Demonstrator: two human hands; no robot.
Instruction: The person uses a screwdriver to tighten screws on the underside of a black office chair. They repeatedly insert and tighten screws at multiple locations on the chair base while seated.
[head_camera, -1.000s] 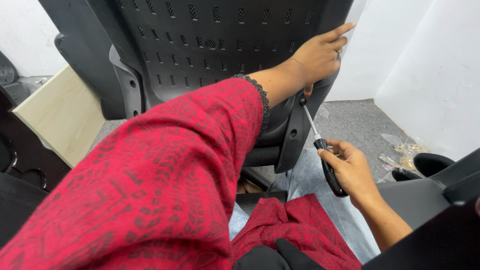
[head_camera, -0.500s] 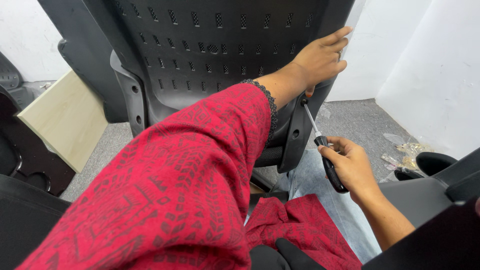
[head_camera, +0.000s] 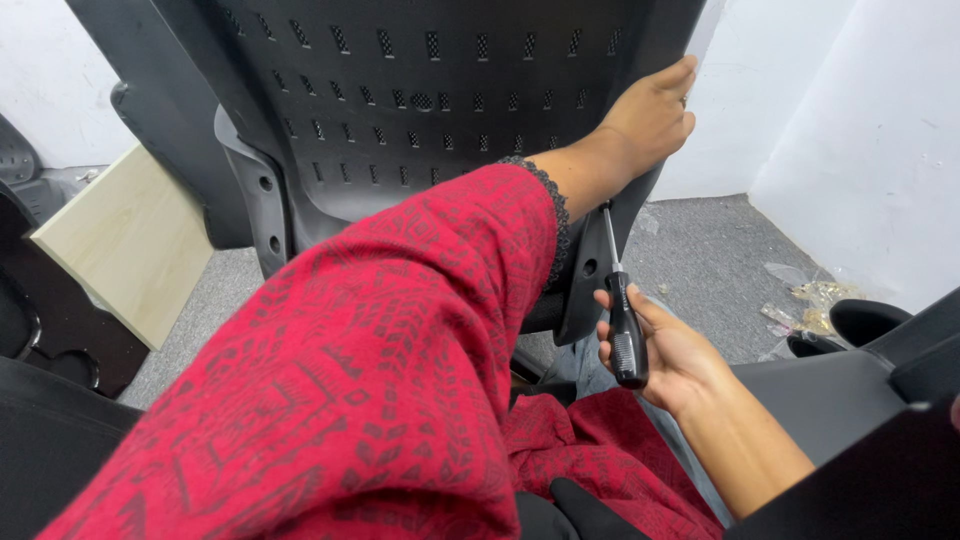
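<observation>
Bracing chair back, driver on its frame.
My left hand (head_camera: 650, 115) grips the chair back (head_camera: 430, 100) far-right edge to steady it; right hand (head_camera: 665, 350) wraps the screwdriver (head_camera: 625, 330) handle near-right, shaft angled up to the back's lower bracket; tip hidden behind my sleeve.

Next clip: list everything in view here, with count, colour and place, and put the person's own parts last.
chair back: one, black, perforated, upright at centre top.
screwdriver: one, black handle, metal shaft pointing up at the chair back's lower right edge.
board: one, pale wood, leaning at left.
plastic wrappers: a few, clear and yellowish, on the grey carpet at right.
black chair parts: several, lower right and left edges.
left hand: gripping the chair back's right edge; red patterned sleeve.
right hand: closed on the screwdriver handle.
</observation>
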